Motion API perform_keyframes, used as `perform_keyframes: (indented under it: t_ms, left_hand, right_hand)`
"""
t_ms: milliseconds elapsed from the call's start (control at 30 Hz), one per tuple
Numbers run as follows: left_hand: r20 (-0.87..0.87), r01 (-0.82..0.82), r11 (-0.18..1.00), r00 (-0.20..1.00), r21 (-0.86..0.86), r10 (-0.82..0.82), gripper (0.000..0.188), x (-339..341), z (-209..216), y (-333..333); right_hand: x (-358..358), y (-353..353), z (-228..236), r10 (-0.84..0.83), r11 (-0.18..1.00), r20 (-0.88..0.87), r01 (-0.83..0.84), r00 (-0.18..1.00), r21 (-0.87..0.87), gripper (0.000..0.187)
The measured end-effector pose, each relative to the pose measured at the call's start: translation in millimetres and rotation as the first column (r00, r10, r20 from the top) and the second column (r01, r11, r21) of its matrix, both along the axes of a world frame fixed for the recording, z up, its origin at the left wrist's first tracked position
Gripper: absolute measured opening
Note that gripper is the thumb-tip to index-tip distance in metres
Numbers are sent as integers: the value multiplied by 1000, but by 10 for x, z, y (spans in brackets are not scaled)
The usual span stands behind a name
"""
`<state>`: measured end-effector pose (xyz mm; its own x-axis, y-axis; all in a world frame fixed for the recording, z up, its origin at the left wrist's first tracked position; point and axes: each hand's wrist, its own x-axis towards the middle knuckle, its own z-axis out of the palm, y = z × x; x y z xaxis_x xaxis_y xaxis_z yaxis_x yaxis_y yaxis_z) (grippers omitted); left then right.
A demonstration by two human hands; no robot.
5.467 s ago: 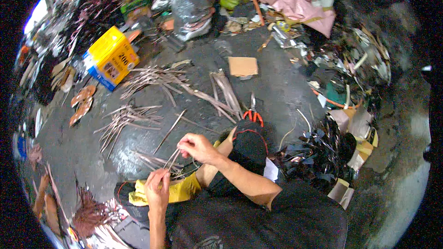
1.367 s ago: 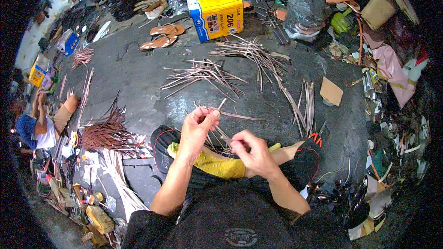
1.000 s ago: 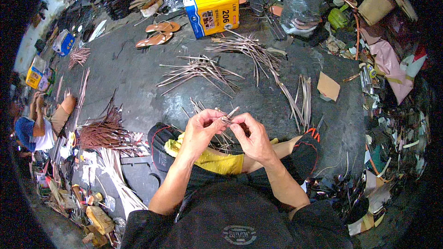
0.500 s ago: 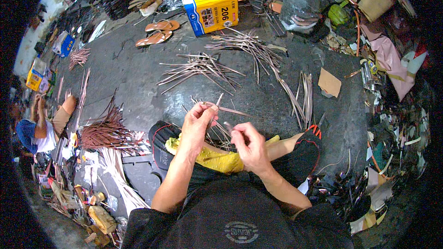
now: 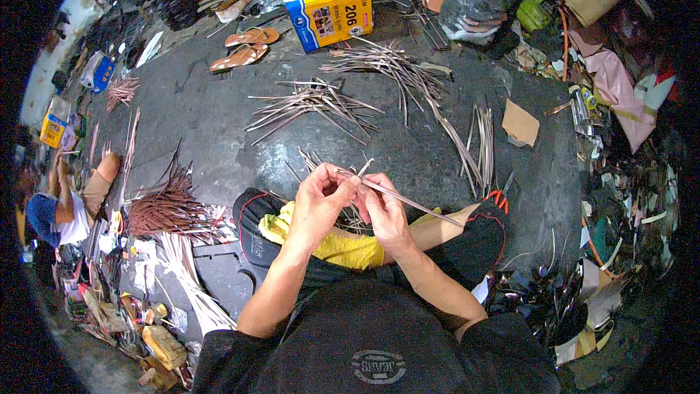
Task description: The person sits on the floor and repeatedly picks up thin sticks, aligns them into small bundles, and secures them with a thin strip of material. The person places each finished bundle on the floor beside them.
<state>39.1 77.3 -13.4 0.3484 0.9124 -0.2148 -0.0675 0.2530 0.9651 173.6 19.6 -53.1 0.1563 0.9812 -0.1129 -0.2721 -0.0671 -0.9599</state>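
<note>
Dark, scuffed floor (image 5: 211,124) spreads beyond the person's lap in the head view, hemmed in by scrap on both sides. Above the lap the hands meet: the left hand (image 5: 321,201) is closed to a pinch, thumb against fingers, and the right hand (image 5: 385,215) is curled just beside it, its fingertips also on the long greyish-brown strip (image 5: 415,206). That strip slants from the left fingers down to the right, its free end over the bare leg — and a short pale tip (image 5: 366,165) sticks up where the hands come together.

Overlapping fingers hide the exact grip, and whether the tip belongs to a second strip cannot be told. Loose strips (image 5: 312,160) run partly out of sight behind the left hand. At the far left, a co-worker (image 5: 55,208) fades into the dark rim.

Bare floor lies between the hands and the nearer strip heap (image 5: 313,109), and leftward toward the sandals (image 5: 242,57); red-handled pliers (image 5: 499,198) edge the right knee.
</note>
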Motion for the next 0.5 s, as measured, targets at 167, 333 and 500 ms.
perform_keyframes:
  t_ms: [167,333,500]
  left_hand:
    - [-39,-41,996,998,75,44,14,43,-8,-30]
    - [-54,6,999,999,38,-4,17,59,-83,-61]
    - [-16,-107,988,994,110,109,20,71,-176,97]
  right_hand:
    - [1,-19,-86,-8,998,1,8,1000,63,13]
    - [-41,-71,-143,-24,999,-18,24,1000,35,18]
    - [-97,-256,-27,60,986,136,-37,989,-165,33]
